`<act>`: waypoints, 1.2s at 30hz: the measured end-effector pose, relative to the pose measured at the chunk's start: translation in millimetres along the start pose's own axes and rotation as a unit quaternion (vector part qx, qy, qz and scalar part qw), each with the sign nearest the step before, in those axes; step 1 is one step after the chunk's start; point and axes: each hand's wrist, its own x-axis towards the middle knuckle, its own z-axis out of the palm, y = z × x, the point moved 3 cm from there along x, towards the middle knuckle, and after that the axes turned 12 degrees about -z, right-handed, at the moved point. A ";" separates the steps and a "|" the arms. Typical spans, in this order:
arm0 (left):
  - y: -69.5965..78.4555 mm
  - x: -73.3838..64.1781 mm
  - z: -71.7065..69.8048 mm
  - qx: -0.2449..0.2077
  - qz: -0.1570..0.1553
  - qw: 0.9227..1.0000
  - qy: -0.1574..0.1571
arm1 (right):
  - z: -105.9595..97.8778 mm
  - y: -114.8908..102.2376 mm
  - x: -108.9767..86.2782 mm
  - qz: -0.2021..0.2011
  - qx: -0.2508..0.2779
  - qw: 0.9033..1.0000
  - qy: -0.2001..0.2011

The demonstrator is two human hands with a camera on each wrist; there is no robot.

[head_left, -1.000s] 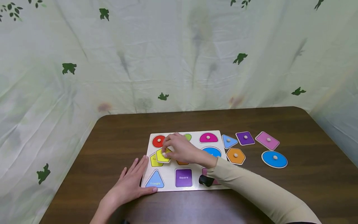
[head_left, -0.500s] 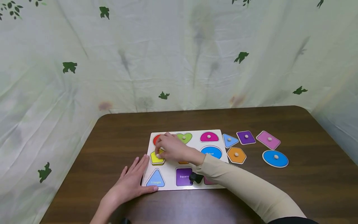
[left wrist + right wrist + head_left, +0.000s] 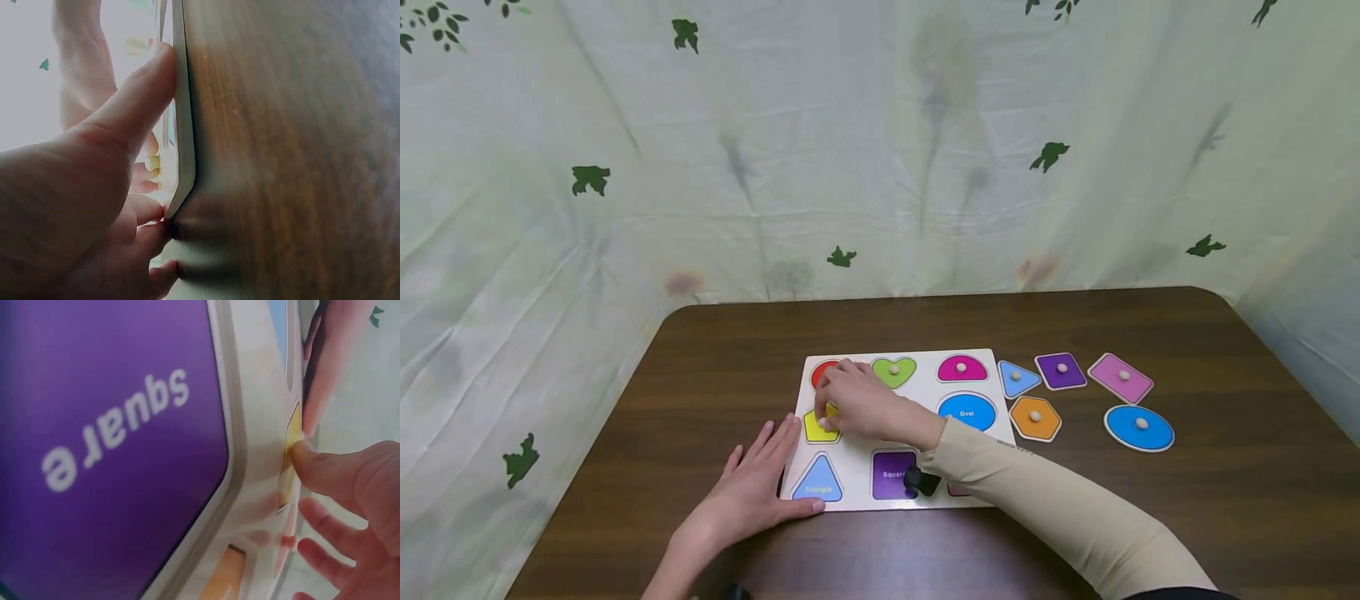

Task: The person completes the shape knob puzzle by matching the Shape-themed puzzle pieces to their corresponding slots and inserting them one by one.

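A white shape puzzle board [image 3: 853, 487] lies on the table. My left hand [image 3: 752, 479] rests along its left edge, fingers spread and thumb at the front edge; the left wrist view shows the thumb [image 3: 147, 84] against the board's side. The yellow pentagon piece [image 3: 815, 431] lies flat in its recess at the board's left. My right hand [image 3: 868, 404] is over it, thumb and fingertips at the knob, which they mostly hide. In the right wrist view the thumb [image 3: 312, 464] touches the yellow pentagon [image 3: 289, 459].
On the board sit a red circle [image 3: 822, 372], green heart [image 3: 901, 377] and magenta semicircle [image 3: 951, 371]. Right of it lie a blue triangle [image 3: 1013, 385], purple square [image 3: 1052, 379], pink rectangle [image 3: 1108, 379], orange hexagon [image 3: 1030, 427] and blue oval [image 3: 1127, 437].
My right hand has moved left and down with the yellow pentagon, which has gone from lying askew above its recess to lying flat in it. The left hand has stayed put.
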 end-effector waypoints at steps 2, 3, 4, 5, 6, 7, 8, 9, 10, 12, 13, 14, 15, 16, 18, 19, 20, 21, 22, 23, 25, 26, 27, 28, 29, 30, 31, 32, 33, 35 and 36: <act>-0.5 0.3 0.3 -0.002 -0.001 1.000 0.000 | 0.4 -1.4 0.1 0.002 -0.010 1.000 -0.003; -0.7 0.4 0.5 -0.003 -0.001 1.000 0.000 | 0.3 -2.1 0.0 0.002 -0.014 1.000 -0.004; -1.1 0.5 0.8 -0.004 -0.002 1.000 0.000 | 0.2 -2.8 -0.3 0.002 -0.018 1.000 -0.005; -1.3 0.4 1.0 -0.005 -0.002 1.000 0.000 | -0.5 -3.6 -0.9 0.001 -0.018 1.000 -0.005; -1.6 0.4 1.2 -0.007 -0.001 1.000 0.001 | -1.3 -4.2 -1.7 0.000 -0.018 1.000 -0.005; -1.9 0.3 1.4 -0.008 -0.001 1.000 0.001 | -2.1 -4.6 -2.5 0.000 -0.017 1.000 -0.003; -2.3 0.2 1.6 -0.008 -0.001 1.000 0.002 | -3.2 -5.1 -3.7 -0.002 -0.016 1.000 -0.001; -2.7 0.1 1.5 -0.009 0.001 1.000 0.004 | -5.0 -5.7 -5.2 -0.003 -0.012 1.000 0.002; -3.1 0.0 1.5 -0.009 0.002 1.000 0.006 | -6.6 -6.0 -6.9 -0.003 -0.007 1.000 0.006; -3.8 0.1 1.4 -0.008 0.002 1.000 0.008 | -9.8 -5.8 -10.9 -0.004 -0.001 1.000 0.014; -4.1 0.1 1.4 -0.008 0.002 1.000 0.007 | -11.5 -5.5 -13.2 -0.003 0.004 1.000 0.019; -4.3 0.1 1.5 -0.008 0.001 1.000 0.006 | -13.3 -5.3 -15.8 -0.001 0.009 1.000 0.023; -4.6 0.2 1.6 -0.008 -0.002 1.000 0.005 | -15.1 -4.9 -18.4 0.000 0.015 1.000 0.027; -4.9 0.2 1.7 -0.007 -0.004 1.000 0.003 | -16.5 -4.5 -20.9 0.001 0.017 0.999 0.030; -5.1 0.1 1.9 -0.006 -0.008 1.000 -0.001 | -19.5 -3.7 -26.6 0.003 0.023 0.999 0.035; -5.2 0.0 2.0 -0.005 -0.009 1.000 -0.002 | -20.8 -3.5 -29.7 0.005 0.028 0.999 0.038; -5.3 -0.2 2.0 -0.004 -0.010 1.000 -0.003 | -22.4 -3.4 -32.8 0.006 0.032 0.999 0.039; -5.3 -0.4 2.1 -0.004 -0.011 1.000 -0.003 | -24.1 -3.3 -36.3 0.008 0.037 0.998 0.041; -5.1 -0.9 2.0 -0.004 -0.010 1.000 -0.003 | -25.6 -2.7 -39.7 0.011 0.041 0.998 0.043; -5.0 -1.2 2.0 -0.005 -0.009 1.000 -0.001 | -27.0 -2.0 -43.5 0.015 0.045 0.998 0.046; -4.4 -1.6 2.1 -0.006 -0.005 1.000 0.002 | -30.5 -0.5 -51.9 0.021 0.057 0.997 0.052; -4.3 -1.6 2.4 -0.007 -0.005 1.000 0.003 | -31.9 0.9 -56.4 0.025 0.061 0.996 0.055; -4.1 -1.4 2.8 -0.008 -0.004 1.000 0.003 | -33.4 2.4 -61.2 0.027 0.067 0.996 0.060; -3.8 -1.3 3.0 -0.009 -0.003 1.000 0.003 | -34.8 4.0 -66.1 0.027 0.072 0.995 0.068; -3.5 -1.1 3.1 -0.011 -0.001 1.000 0.003 | -36.5 5.2 -71.3 0.026 0.076 0.994 0.077; -3.1 -0.8 3.3 -0.012 -0.001 1.000 0.002 | -38.2 6.5 -76.5 0.021 0.078 0.993 0.089; -2.7 -0.4 3.3 -0.014 -0.003 1.000 0.000 | -40.0 7.7 -81.7 0.015 0.080 0.991 0.104; -2.6 0.2 3.3 -0.015 -0.005 1.000 -0.003 | -41.8 8.7 -86.8 0.011 0.080 0.990 0.119; -2.2 0.5 3.0 -0.016 -0.006 1.000 -0.004 | -43.9 9.5 -91.6 0.006 0.081 0.988 0.134; -1.7 1.4 2.3 -0.015 -0.008 1.000 -0.005 | -47.6 11.4 -100.6 0.001 0.079 0.983 0.163; -1.5 2.0 2.3 -0.015 -0.012 1.000 -0.008 | -49.3 12.4 -104.8 0.001 0.079 0.981 0.175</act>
